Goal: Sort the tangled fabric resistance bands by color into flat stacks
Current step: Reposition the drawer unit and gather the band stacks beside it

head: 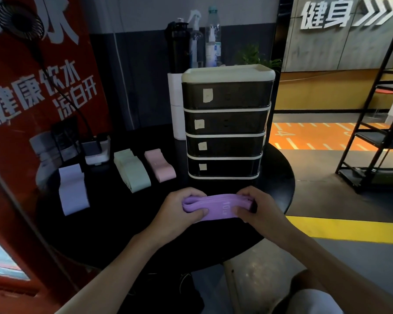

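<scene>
From the head camera I see both hands on one bundle of purple bands, at the near part of the round black surface, in front of the drawer unit. Whether the bundle rests on the surface I cannot tell. The left hand grips the left end, with its fingers curled over the top and the thumb pressing on the front face. The right hand grips the right end in the same way, its thumb close to a white "10" printed on the fabric. The bundle seems to be several layers folded flat together, but how many I cannot count. Farther back, on the left part of the surface, three flat stacks lie apart from each other: a pale lavender stack nearest the left edge, a mint green stack in the middle, and a pink stack near the drawer unit. Some bottles stand behind the unit.
</scene>
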A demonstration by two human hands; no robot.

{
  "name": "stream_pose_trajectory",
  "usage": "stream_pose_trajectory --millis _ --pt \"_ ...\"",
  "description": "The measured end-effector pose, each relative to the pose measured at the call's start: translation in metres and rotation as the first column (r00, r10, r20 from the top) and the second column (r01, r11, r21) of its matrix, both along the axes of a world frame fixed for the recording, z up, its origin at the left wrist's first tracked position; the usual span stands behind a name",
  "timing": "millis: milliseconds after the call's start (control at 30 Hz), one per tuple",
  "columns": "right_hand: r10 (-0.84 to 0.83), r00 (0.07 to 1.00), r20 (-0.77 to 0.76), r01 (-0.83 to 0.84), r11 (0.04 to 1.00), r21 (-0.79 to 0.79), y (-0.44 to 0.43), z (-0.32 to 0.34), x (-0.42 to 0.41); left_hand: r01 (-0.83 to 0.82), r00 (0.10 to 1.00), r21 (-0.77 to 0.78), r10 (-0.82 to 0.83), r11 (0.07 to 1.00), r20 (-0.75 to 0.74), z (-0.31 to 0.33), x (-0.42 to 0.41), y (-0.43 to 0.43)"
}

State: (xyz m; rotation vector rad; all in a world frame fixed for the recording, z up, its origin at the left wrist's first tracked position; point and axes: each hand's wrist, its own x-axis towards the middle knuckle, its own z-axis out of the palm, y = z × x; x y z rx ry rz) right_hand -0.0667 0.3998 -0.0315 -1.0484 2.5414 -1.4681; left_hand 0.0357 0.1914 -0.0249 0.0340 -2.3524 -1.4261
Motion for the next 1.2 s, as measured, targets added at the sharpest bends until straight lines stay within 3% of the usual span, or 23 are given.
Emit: stream_pose_trajectory --millis 133,300,367,500,567,667,833,1000,1200 --pt "0.035 0.999 -0.020 -0.033 0.997 0.069 0.005 0.001 0.001 -0.021 1.000 -0.022 0.020 1.000 -0.018 -0.002 0.005 -0.006" --pt "0.066 0.990 -0.126 -0.020 0.941 0.338 0.000 0.002 0.002 -0.027 1.000 -0.065 0.026 0.998 -0.016 -0.002 0.008 -0.007" --pt "0.046 0.998 -0.053 -0.030 0.963 0.270 -0.001 0.005 0.003 -0.048 0.999 -0.058 0.047 0.997 -0.016 0.000 0.005 -0.005" --pt "-0.002 0.975 0.221 0.005 1.000 -0.009 0.006 0.025 0.006 -0.098 0.994 0.013 0.097 0.995 0.056 0.015 -0.004 -0.007" --pt "0.002 0.949 0.315 0.013 0.999 -0.045 0.008 0.033 0.006 -0.126 0.989 0.039 0.123 0.991 0.081 0.021 -0.009 -0.008" --pt "-0.089 0.965 0.246 0.074 0.995 0.067 0.009 0.026 0.001 -0.155 0.975 -0.010 0.155 0.988 0.156 0.022 -0.014 -0.005" --pt "-0.187 0.980 0.072 0.169 0.964 0.203 0.006 0.004 -0.003 -0.155 0.967 -0.270 0.201 0.950 0.154 0.005 -0.010 0.001" --pt "-0.213 0.973 -0.090 0.231 0.926 0.298 0.004 0.003 -0.001 -0.179 0.972 -0.300 0.215 0.937 0.093 -0.003 -0.007 -0.002" --pt "-0.188 0.981 -0.057 0.196 0.954 0.229 0.005 0.008 -0.002 -0.150 0.981 -0.308 0.179 0.939 0.069 0.002 -0.008 -0.003"
